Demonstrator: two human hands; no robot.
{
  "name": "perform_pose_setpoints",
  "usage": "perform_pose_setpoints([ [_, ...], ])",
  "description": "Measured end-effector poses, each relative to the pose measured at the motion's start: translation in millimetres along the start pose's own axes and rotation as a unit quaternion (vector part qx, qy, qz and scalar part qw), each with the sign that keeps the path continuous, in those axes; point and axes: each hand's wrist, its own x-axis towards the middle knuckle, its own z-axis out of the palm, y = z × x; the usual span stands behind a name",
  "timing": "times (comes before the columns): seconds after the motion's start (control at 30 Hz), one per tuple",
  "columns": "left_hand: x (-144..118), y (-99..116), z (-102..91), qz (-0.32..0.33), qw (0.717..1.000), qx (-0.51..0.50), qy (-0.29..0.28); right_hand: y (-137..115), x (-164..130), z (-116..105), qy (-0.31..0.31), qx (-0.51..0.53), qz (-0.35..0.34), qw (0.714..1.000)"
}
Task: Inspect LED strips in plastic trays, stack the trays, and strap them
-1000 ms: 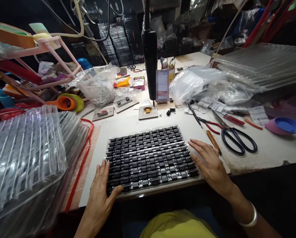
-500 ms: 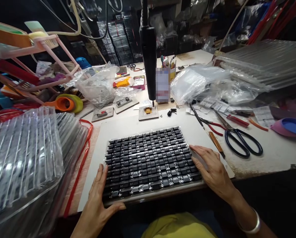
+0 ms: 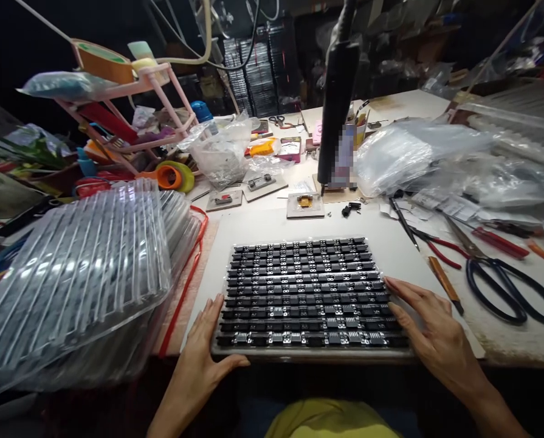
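Fingers of the left hand [image 3: 203,353] laid flat and nearly straight along the left edge of the tray of black components [image 3: 310,298], thumb hooked round its near left corner; open, pressing rather than gripping. Fingers of the right hand [image 3: 431,340] likewise spread and lightly bent against the tray's right edge, closed on nothing. Tray sitting on a pale board [image 3: 272,228] at the near edge of the bench, its front rim level with or slightly over the bench edge, rows of parts filling it from side to side. Probably the step of squaring or steadying the tray between both palms. Next move, as a judgement: even pressure from both sides and a level lift or slide, so no row spills.

Further out: stack of clear ribbed trays [image 3: 80,274] just left of the board, black-handled scissors [image 3: 504,286] and a wooden-handled knife [image 3: 442,283] to the right, small fixture block [image 3: 304,205] behind the tray, hanging black driver [image 3: 338,103] above it.
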Motion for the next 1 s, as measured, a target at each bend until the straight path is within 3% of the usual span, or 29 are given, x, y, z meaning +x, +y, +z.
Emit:
perform_pose_setpoints([
  [0.13,-10,3,-1.1,0.018,0.999,0.041,-0.006,2,-8,-10,-0.060,-0.029,-0.023,0.997],
  [0.3,-26,1,4.2,0.035,0.997,0.074,-0.007,4,-33,-21,-0.148,-0.089,-0.127,0.977],
  [0.4,-30,1,7.9,0.028,0.997,0.074,0.015,4,-44,-18,-0.152,-0.136,-0.155,0.967],
  [0.57,-31,3,5.7,0.030,0.998,0.059,0.021,3,-46,-14,-0.114,-0.117,-0.128,0.978],
  [0.73,-27,6,2.8,0.026,0.998,0.051,0.021,7,-41,-16,-0.122,-0.057,-0.065,0.989],
  [0.83,-24,6,3.6,0.044,0.997,0.060,0.023,10,-39,-19,-0.133,-0.065,-0.075,0.986],
  [0.93,-28,-4,6.1,0.072,0.996,0.057,0.011,7,-32,-34,-0.186,-0.058,-0.075,0.978],
  [1.0,-27,-22,8.5,0.094,0.995,0.042,0.009,5,-21,-48,-0.199,-0.032,-0.032,0.979],
])
